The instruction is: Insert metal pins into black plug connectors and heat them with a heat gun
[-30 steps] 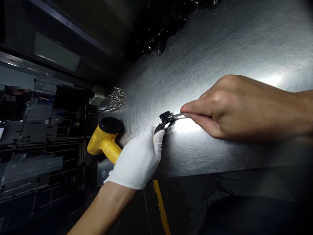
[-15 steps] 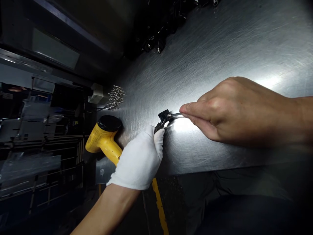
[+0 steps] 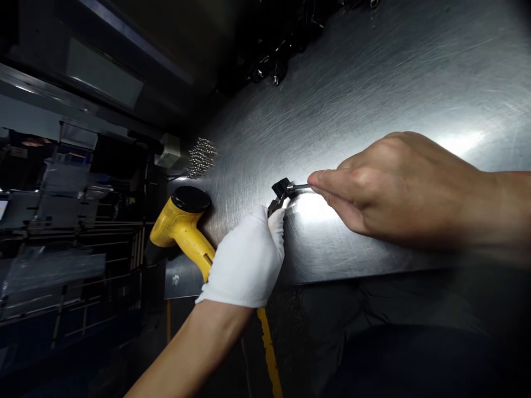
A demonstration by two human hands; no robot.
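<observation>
My left hand [image 3: 246, 257], in a white glove, is closed around a small black part [image 3: 282, 188] and holds it just over the metal table. The part has a squarish block at its far end; its lower end is hidden in the glove. Bare and closed, my right hand [image 3: 385, 190] pinches a thin metal rod [image 3: 302, 186] between thumb and forefinger. The rod's tip meets the side of the black block at a small shiny fitting. Whether the rod goes into the block I cannot tell.
A yellow pistol-shaped tool [image 3: 178, 224] with a black round end lies left of my gloved hand. Behind it is a cluster of small shiny metal pieces [image 3: 202, 157]. Several dark parts [image 3: 269, 58] are heaped at the back of the scratched metal table [image 3: 352, 94]. Racks stand at left.
The view has shifted slightly, so the tool and metal cluster appear further right and higher. Both hands keep their grips, and the rod stays against the black part.
</observation>
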